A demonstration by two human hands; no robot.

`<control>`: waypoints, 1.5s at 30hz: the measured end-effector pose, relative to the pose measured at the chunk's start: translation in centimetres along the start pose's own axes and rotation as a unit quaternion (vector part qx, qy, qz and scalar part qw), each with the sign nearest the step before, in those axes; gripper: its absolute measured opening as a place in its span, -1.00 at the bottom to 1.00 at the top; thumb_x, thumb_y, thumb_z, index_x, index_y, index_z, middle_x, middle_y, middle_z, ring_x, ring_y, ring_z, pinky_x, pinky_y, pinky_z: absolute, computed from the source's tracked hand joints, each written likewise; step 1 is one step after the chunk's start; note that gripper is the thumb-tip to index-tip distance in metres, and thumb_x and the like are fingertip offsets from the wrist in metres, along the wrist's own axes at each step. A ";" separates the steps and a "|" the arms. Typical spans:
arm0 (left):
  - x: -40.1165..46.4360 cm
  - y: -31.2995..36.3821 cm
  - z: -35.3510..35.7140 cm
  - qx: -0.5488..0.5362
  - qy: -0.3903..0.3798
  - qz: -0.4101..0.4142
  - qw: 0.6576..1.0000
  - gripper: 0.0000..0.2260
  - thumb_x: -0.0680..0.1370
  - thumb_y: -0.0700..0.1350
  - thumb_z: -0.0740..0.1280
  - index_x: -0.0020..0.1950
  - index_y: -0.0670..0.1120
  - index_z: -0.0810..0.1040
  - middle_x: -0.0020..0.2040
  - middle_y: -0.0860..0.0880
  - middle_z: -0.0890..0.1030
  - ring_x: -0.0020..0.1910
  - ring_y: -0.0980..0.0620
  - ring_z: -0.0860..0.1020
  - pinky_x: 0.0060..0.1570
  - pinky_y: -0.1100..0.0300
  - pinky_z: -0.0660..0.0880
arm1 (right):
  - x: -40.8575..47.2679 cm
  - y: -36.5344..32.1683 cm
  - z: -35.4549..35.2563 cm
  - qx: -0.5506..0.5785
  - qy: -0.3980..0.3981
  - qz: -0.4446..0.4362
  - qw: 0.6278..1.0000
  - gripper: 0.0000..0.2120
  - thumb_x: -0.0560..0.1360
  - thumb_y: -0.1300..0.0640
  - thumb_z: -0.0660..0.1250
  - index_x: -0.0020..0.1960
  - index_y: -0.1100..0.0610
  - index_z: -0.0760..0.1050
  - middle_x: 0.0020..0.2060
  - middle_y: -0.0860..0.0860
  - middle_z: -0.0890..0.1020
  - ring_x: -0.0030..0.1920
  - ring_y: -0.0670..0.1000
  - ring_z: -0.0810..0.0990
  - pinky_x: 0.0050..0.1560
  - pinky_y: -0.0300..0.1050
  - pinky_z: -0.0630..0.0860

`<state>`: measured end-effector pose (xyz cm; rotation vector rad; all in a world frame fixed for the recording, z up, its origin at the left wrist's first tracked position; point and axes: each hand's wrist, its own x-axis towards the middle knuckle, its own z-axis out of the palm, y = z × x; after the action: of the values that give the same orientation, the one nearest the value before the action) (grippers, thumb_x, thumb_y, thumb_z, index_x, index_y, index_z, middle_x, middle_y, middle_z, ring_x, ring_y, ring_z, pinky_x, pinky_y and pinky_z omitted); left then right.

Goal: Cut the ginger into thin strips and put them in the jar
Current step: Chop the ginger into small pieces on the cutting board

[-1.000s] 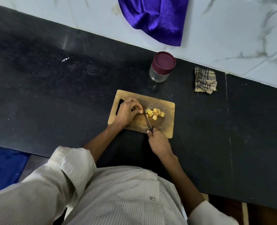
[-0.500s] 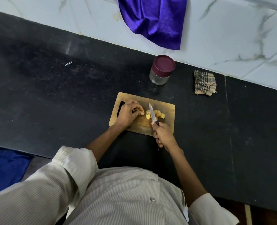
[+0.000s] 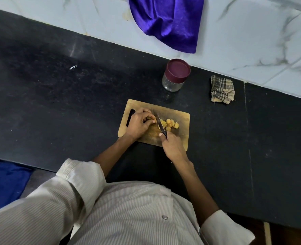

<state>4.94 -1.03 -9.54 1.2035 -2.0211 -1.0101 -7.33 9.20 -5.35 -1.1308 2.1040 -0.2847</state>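
While the left hand (image 3: 138, 124) curls its fingers down onto a small ginger piece (image 3: 148, 118) on the wooden cutting board (image 3: 182, 121), the right hand (image 3: 171, 144) grips the dark handle of a knife (image 3: 160, 124), thumb along the top.

Count: 1 board, 1 knife, 1 jar (image 3: 175, 75), 1 checked rag (image 3: 222, 89), 2 hands. Cut ginger chunks (image 3: 170, 124) sit in one loose pile, approx 8–10 pcs; exact no. can't be told, they overlap. The piece under the left fingertips is mostly hidden, so its shape and long axis can't be made out.

Knife blade runs from the right hand up and slightly left across the board, tip pointing away from the person, edge down between the left fingertips and the pile. Blade touches or nearly touches the near side of the pile. Board's long axis runs left to right, tilted a bit, w/ handle slot at its left end beside the left hand.

Jar stands upright beyond the board, near the wall, maroon lid on, clear glass body; looks empty inside. Rag lies crumpled to the jar's right, well apart from the board.

Surface: black stone counter, dusty, w/ a seam line at right. Behind it a white marbled tile wall, w/ a purple cloth (image 3: 167, 20) hanging down over it. Blue fabric (image 3: 4, 183) shows at lower left below the counter edge. Person wears a pale striped shirt, sleeves rolled.
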 end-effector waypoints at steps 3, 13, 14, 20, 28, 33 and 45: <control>0.1 0.0 0.0 -0.004 -0.004 -0.008 1.000 -0.91 0.45 -0.25 0.45 -0.06 -0.15 0.66 0.01 0.04 0.51 -0.14 0.26 0.44 -0.10 0.55 0.34 | -0.1 0.0 0.1 -0.023 0.006 -0.006 1.000 -0.70 0.68 -0.05 0.12 0.18 0.13 0.48 0.00 0.12 0.62 0.03 0.13 0.62 0.09 0.19 0.56; 0.2 -0.2 0.0 -0.021 -0.002 -0.014 1.000 -0.92 0.44 -0.24 0.46 -0.08 -0.14 0.67 0.00 0.08 0.52 -0.12 0.29 0.46 -0.08 0.51 0.36 | -0.5 -0.5 -0.2 -0.071 0.016 -0.032 0.997 -0.69 0.68 -0.04 0.11 0.21 0.15 0.48 0.03 0.12 0.63 0.08 0.14 0.61 0.12 0.18 0.54; 0.2 -0.3 0.0 -0.023 -0.002 -0.014 1.000 -0.92 0.44 -0.24 0.46 -0.08 -0.14 0.67 0.00 0.08 0.53 -0.11 0.29 0.46 -0.08 0.51 0.36 | -0.5 -0.6 -0.3 -0.077 0.017 -0.032 0.996 -0.70 0.68 -0.04 0.11 0.20 0.14 0.48 0.02 0.12 0.63 0.07 0.14 0.61 0.11 0.18 0.54; 0.3 -0.4 0.1 -0.031 0.001 -0.015 0.999 -0.92 0.44 -0.24 0.46 -0.09 -0.14 0.68 0.00 0.05 0.54 -0.10 0.30 0.46 -0.05 0.51 0.35 | -0.7 -0.8 -0.5 -0.148 0.033 -0.041 0.988 -0.71 0.69 -0.03 0.10 0.24 0.13 0.43 -0.01 0.11 0.64 0.02 0.13 0.64 0.01 0.13 0.58; 0.3 -0.4 0.2 -0.019 0.004 -0.009 1.000 -0.91 0.44 -0.25 0.46 -0.08 -0.15 0.67 0.01 0.02 0.54 -0.07 0.25 0.44 -0.03 0.55 0.32 | -0.4 -1.3 -0.7 -0.172 0.022 -0.039 0.984 -0.72 0.70 0.00 0.08 0.29 0.13 0.39 0.01 0.11 0.64 0.01 0.12 0.65 0.01 0.11 0.58; 0.4 -0.5 0.2 -0.018 0.007 -0.002 1.000 -0.90 0.43 -0.28 0.46 -0.07 -0.17 0.67 0.00 -0.01 0.55 -0.04 0.19 0.46 -0.01 0.54 0.32 | -0.3 -1.3 -0.8 -0.169 0.015 -0.033 0.985 -0.73 0.69 0.01 0.09 0.29 0.14 0.38 0.02 0.11 0.64 0.02 0.12 0.65 0.04 0.15 0.59; 0.2 -0.3 0.1 -0.009 -0.002 0.011 1.000 -0.90 0.42 -0.31 0.45 -0.09 -0.17 0.66 -0.01 0.00 0.54 0.01 0.09 0.48 0.04 0.54 0.30 | 1.5 -2.2 -0.3 -0.183 -0.005 -0.020 0.983 -0.72 0.70 0.01 0.06 0.26 0.15 0.40 0.07 0.14 0.62 0.08 0.17 0.62 -0.06 0.04 0.48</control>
<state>4.93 -1.23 -9.87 1.1676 -2.0211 -1.0177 -6.64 6.67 -4.79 -1.3817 2.1828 0.0966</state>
